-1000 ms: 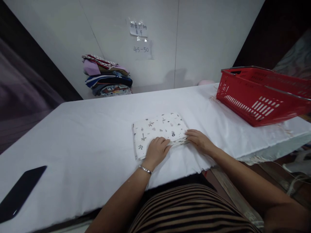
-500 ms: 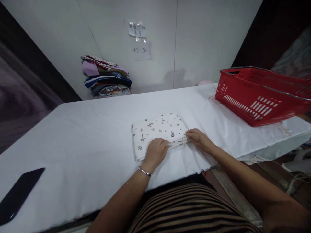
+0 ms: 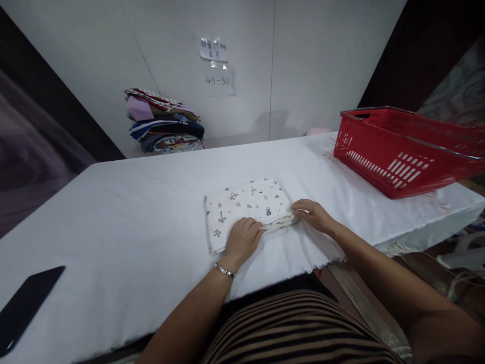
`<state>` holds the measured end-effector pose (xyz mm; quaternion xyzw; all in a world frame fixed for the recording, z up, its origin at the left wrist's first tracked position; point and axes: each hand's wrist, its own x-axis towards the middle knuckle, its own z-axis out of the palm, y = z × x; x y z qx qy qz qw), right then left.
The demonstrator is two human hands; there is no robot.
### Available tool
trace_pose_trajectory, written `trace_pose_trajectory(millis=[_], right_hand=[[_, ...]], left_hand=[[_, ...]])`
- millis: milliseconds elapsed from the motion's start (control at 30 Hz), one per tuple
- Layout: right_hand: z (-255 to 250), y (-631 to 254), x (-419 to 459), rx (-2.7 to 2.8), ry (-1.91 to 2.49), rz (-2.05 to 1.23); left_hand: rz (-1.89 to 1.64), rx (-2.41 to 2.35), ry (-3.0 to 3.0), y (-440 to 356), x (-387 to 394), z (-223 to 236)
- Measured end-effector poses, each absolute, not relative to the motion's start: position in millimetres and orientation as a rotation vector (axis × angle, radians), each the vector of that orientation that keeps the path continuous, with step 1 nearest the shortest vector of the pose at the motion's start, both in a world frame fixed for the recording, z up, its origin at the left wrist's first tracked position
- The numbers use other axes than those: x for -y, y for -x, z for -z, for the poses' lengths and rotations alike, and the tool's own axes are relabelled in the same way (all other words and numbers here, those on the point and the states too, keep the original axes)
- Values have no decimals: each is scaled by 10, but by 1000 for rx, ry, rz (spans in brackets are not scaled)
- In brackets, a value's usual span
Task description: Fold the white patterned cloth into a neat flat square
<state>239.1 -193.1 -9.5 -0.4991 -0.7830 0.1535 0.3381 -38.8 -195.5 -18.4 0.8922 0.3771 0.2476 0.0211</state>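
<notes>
A folded white cloth (image 3: pixel 244 205) printed with small dark leaf and flower motifs lies on the white table (image 3: pixel 151 212) in front of me. My left hand (image 3: pixel 242 238), with a thin bracelet at the wrist, rests curled on the cloth's near edge, fingers pinching that edge. My right hand (image 3: pixel 312 215) grips the cloth's near right corner, fingers closed on the layered edge.
A red plastic basket (image 3: pixel 401 151) with metal handles stands at the right end of the table. A stack of folded clothes (image 3: pixel 162 124) sits at the far edge against the wall. A dark phone (image 3: pixel 26 303) lies near the left front edge. Paper notes hang on the wall.
Both hands stay on the cloth's near edge; only the view has shifted slightly.
</notes>
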Motion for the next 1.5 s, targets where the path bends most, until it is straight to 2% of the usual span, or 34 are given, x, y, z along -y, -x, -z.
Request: trace_pose_trajectory(millis=[400, 633, 1267, 1500], right_hand=[[-77, -2337, 1804, 2571, 1234, -137], [-36, -2388, 1906, 2489, 1231, 150], [182, -2402, 2140, 2314, 1244, 2], [280, -2412, 2199, 2218, 1277, -23]], left_hand=[[-771, -1162, -2756, 395, 1951, 177], [-780, -1142, -2742, 403, 1951, 180], [-735, -1220, -2765, 452, 1983, 136], [-768, -1363, -2669, 811, 2104, 101]])
